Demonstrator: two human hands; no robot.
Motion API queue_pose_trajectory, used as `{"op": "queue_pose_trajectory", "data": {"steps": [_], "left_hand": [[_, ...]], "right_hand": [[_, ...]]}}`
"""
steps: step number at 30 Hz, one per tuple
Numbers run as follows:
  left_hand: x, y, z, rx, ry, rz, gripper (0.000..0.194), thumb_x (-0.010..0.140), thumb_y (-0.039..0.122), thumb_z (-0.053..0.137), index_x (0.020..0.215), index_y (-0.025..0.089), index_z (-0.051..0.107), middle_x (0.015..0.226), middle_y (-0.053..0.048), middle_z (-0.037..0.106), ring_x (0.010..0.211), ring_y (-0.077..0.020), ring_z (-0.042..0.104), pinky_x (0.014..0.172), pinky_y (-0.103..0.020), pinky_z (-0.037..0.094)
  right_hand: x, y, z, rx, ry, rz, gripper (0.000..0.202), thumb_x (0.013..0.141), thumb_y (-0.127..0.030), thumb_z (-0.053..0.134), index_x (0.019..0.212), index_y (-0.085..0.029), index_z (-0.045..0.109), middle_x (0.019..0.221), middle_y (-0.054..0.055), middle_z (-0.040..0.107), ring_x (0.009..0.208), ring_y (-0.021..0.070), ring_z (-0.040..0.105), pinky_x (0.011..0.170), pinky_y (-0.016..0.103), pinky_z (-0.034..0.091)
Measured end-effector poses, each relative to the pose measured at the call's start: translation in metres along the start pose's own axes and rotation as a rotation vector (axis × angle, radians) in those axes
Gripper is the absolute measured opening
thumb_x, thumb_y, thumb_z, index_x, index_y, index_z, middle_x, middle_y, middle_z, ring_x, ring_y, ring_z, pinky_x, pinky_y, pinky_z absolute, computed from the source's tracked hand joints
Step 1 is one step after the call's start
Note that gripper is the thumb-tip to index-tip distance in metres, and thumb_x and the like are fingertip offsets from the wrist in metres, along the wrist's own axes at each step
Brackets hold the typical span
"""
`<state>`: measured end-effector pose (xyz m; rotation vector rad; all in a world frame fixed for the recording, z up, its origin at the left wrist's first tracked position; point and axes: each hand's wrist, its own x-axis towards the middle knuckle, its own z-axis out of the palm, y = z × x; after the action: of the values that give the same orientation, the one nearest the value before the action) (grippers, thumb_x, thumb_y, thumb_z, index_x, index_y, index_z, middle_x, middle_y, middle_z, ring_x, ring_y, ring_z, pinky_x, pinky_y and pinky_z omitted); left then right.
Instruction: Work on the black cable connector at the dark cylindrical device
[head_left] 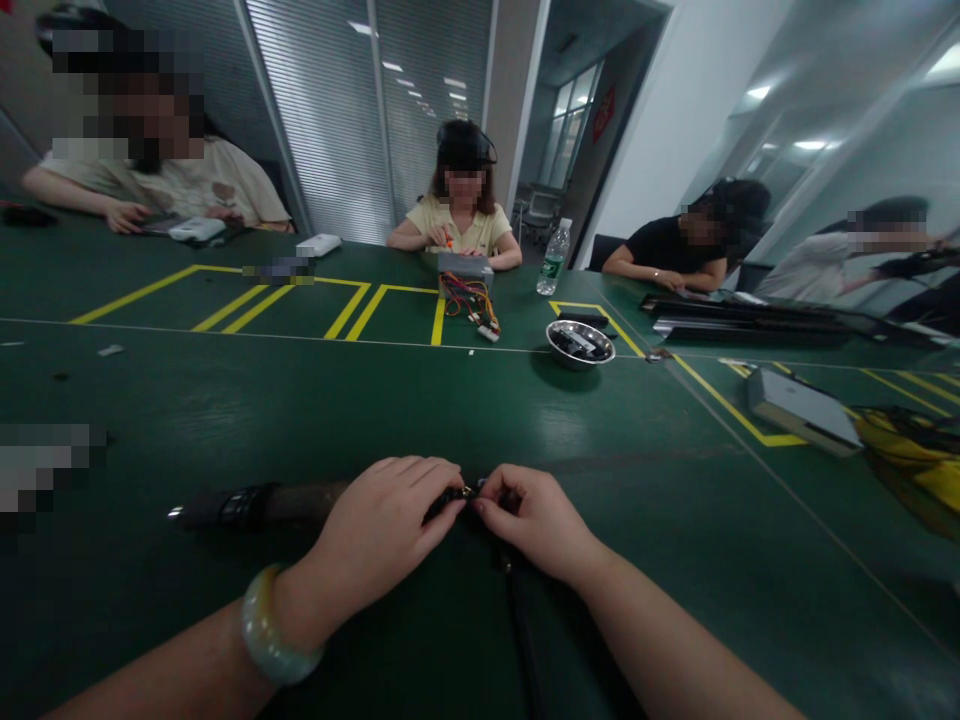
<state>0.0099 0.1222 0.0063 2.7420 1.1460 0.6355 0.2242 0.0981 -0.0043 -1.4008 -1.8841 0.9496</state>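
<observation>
A long dark cylindrical object (296,503) lies on the green table, with a silver tip at its left end and black rings around it. My left hand (390,510), a jade-like bangle on its wrist, rests over its right part, thumb and fingers closed on the black end. Close beside it my right hand (529,515) pinches a small black piece whose details its fingers hide. A small metallic fitting (469,491) shows between the fingertips of both hands. A black strap or cord (517,620) runs from beneath my right hand toward me.
Ahead stand a steel bowl (559,350) of dark parts, a water bottle (553,260) and a grey metal box (465,266) with coloured wires. A grey device (802,408) and yellow bag (911,460) lie right. Several people sit around the table.
</observation>
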Motion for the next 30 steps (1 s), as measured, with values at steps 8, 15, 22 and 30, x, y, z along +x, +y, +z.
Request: {"op": "queue_pose_trajectory", "data": {"steps": [8,15,22,30], "left_hand": [[-0.0010,-0.0010,0.0024,0.004,0.034,0.010,0.018,0.093,0.034,0.056,0.104,0.023,0.064,0.105,-0.004,0.070,0.093,-0.0230,0.065,0.082,-0.039,0.050],[0.0004,0.0001,-0.0006,0.011,-0.006,0.051,0.018,0.093,0.025,0.055,0.108,0.027,0.065,0.109,-0.001,0.069,0.097,-0.0224,0.064,0.083,-0.039,0.048],[0.0001,0.0018,-0.0009,0.009,0.012,-0.004,0.020,0.090,0.030,0.059,0.108,0.023,0.063,0.105,-0.005,0.069,0.092,-0.0242,0.065,0.082,-0.041,0.050],[0.0000,0.0023,0.0001,0.009,0.054,0.022,0.018,0.090,0.032,0.056,0.102,0.022,0.065,0.108,-0.006,0.070,0.095,-0.0245,0.066,0.082,-0.040,0.051]], "right_hand": [[0.0000,0.0027,0.0018,0.005,-0.007,0.014,0.007,0.086,-0.025,0.063,0.084,-0.019,0.065,0.076,-0.001,0.065,0.065,0.0117,0.057,0.058,0.021,0.040],[0.0007,0.0020,0.0022,-0.028,-0.008,-0.015,0.008,0.086,-0.024,0.063,0.081,-0.019,0.065,0.075,-0.002,0.065,0.065,0.0114,0.056,0.059,0.021,0.040],[0.0002,0.0008,0.0013,-0.023,0.003,-0.010,0.007,0.086,-0.024,0.064,0.081,-0.019,0.065,0.074,-0.002,0.064,0.066,0.0115,0.056,0.059,0.021,0.039],[0.0007,0.0016,0.0013,-0.002,-0.015,-0.013,0.008,0.087,-0.025,0.063,0.083,-0.019,0.065,0.076,-0.002,0.065,0.066,0.0114,0.056,0.059,0.021,0.040]]}}
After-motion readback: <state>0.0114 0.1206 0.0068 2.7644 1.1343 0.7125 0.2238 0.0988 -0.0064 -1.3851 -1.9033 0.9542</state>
